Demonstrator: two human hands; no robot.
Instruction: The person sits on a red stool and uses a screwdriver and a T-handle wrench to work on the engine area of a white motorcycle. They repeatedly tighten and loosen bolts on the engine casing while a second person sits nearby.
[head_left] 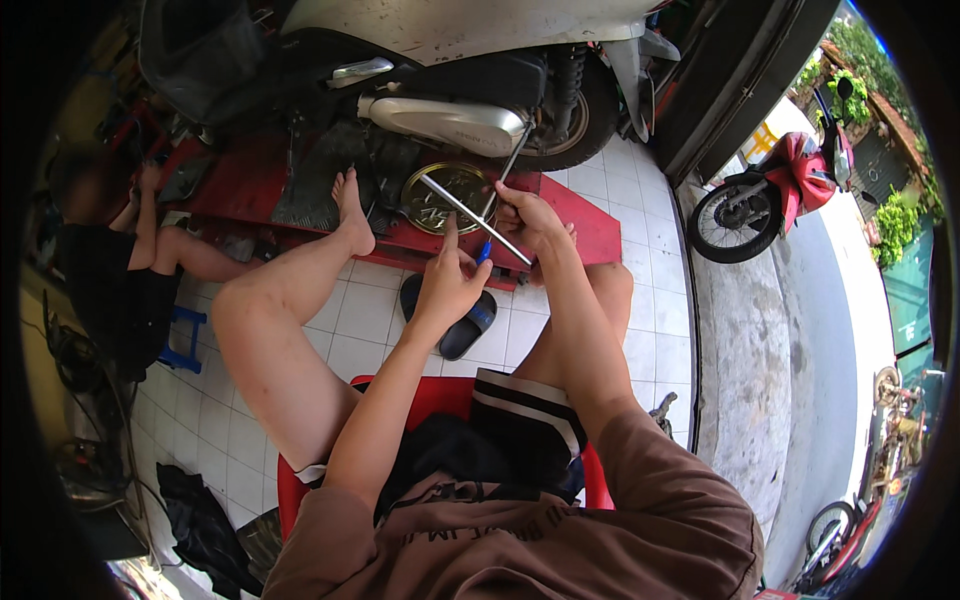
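Gripping a T-handle wrench (470,210) with both hands, the person sits on a red plastic stool (440,395) facing a scooter (450,60) raised on a red lift platform (570,215). The right hand (530,220) is closed round the bar's upper part, near where the long shaft crosses and runs up toward the scooter's silver engine cover (445,120). The left hand (450,280) is curled at the bar's lower end, forefinger raised along it, with what looks like a small blue-handled tool (484,252) just beside the thumb; whether it is actually pinched I cannot tell.

The likely trouble: with the shaft reaching well away from the grip, a sideways pull could tip the far tip off its fastener, and the hands would jerk toward the round brass-coloured tray (445,195) lying just beyond them on the platform. The blue tool could also drop onto the tiles near the black sandal (460,325) below the left hand.

Both forearms extend forward between the knees, right elbow bent over the right thigh, left wrist cocked slightly upward. The left foot (352,215) rests on the platform edge, left of the grip.
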